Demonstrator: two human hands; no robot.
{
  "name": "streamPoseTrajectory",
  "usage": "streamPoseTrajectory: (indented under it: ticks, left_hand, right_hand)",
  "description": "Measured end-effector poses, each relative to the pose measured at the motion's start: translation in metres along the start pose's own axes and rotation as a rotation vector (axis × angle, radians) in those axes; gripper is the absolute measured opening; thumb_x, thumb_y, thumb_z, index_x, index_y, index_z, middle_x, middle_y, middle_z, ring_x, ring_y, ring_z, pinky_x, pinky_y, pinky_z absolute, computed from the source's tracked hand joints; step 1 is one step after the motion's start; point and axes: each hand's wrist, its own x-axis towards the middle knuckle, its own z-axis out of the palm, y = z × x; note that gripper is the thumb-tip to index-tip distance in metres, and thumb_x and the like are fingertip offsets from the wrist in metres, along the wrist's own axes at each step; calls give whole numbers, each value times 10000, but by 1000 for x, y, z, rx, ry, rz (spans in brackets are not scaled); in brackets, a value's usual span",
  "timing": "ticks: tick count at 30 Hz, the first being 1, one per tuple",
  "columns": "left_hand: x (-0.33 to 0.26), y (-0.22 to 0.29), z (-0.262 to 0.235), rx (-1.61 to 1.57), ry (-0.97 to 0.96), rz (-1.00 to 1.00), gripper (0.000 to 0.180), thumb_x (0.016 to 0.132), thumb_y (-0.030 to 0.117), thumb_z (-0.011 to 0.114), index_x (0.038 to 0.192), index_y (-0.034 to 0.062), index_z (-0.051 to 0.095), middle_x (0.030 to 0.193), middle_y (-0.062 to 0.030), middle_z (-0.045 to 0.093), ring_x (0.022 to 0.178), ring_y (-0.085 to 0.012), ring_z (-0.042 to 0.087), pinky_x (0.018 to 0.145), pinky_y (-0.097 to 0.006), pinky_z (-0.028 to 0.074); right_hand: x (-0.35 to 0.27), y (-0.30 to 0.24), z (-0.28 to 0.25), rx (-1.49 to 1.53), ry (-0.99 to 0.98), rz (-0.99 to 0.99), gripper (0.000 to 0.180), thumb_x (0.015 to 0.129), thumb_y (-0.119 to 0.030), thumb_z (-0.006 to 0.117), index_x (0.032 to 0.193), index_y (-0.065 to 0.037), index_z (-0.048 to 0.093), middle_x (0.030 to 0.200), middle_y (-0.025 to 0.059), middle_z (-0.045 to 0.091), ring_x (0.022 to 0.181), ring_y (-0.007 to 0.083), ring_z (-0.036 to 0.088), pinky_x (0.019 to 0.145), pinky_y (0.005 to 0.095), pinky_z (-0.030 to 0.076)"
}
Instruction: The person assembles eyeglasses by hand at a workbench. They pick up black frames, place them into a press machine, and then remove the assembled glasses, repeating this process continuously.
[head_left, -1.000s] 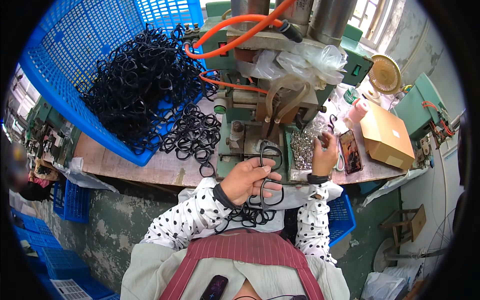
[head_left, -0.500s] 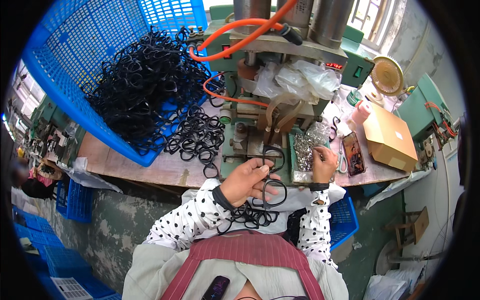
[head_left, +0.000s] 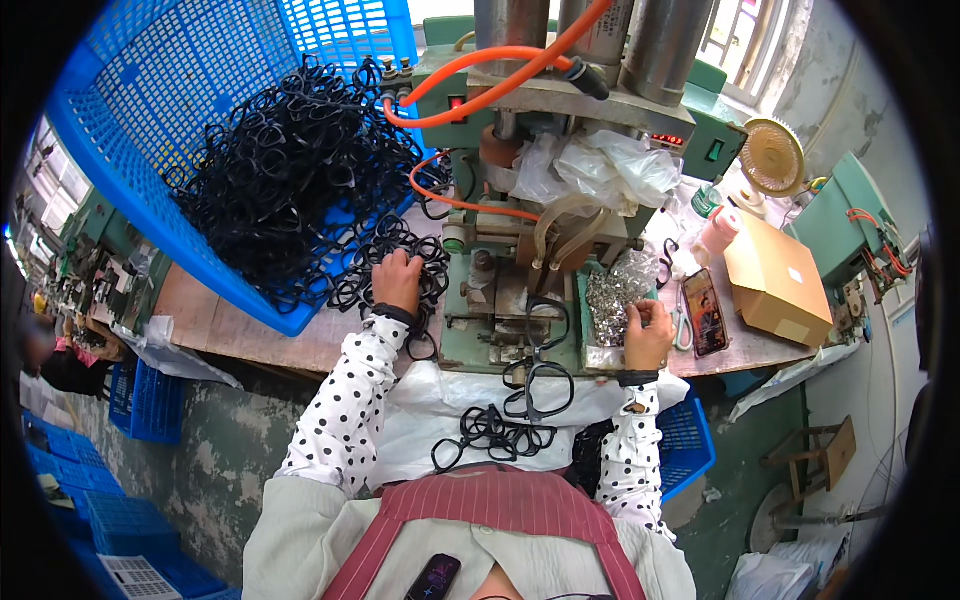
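Note:
My left hand (head_left: pixel 397 284) reaches onto a pile of black eyeglass frames (head_left: pixel 360 290) on the table beside the press. Its fingers curl down, and their tips are hidden. My right hand (head_left: pixel 650 337) rests at the near right edge of a tray of small metal parts (head_left: pixel 615 305). Its thumb and fingers are pinched together; whatever is between them is too small to make out. Between my hands, a linked black eyeglass frame (head_left: pixel 545 390) hangs at the front of the green press (head_left: pixel 480 345). More black frames (head_left: pixel 490 432) lie on the white sheet over my lap.
A large blue basket (head_left: pixel 130 130) heaped with black frames tilts at the left. Orange hoses (head_left: pixel 480 62) arch across the press. On the right are scissors (head_left: pixel 684 328), a phone (head_left: pixel 706 312), a cardboard box (head_left: pixel 775 275) and a small fan (head_left: pixel 772 160).
My left hand has let go of the black eyeglass frame at the press and moved left and away from me, onto the pile. My right hand stays at the tray, slightly shifted.

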Motion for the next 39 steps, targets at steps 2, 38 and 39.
streamPoseTrajectory:
  ticks: [2,38,39]
  left_hand:
    - [2,-3,-5,-34,61,24,148,744,112,647,889,138,642,924,-44,557,912,-251,556,732,-380,416]
    - [-20,138,-159,-1010,466,851,423,711,39,680,1130,3,628,952,-82,666,759,-242,591,754,-391,479]
    - [-17,134,-160,-985,476,861,428,700,43,669,1126,17,634,953,-78,667,773,-243,599,787,-413,481]
  right_hand:
    - [0,1,-1,-22,-3,-2,120,809,-163,702,880,-125,614,766,14,650,776,243,593,755,405,400]
    - [4,-178,-14,996,-243,274,507,708,24,724,1150,15,478,752,115,672,638,108,601,590,236,465]
    - [5,-178,-14,967,-255,277,508,709,23,725,1152,15,478,756,116,673,636,105,594,588,232,459]
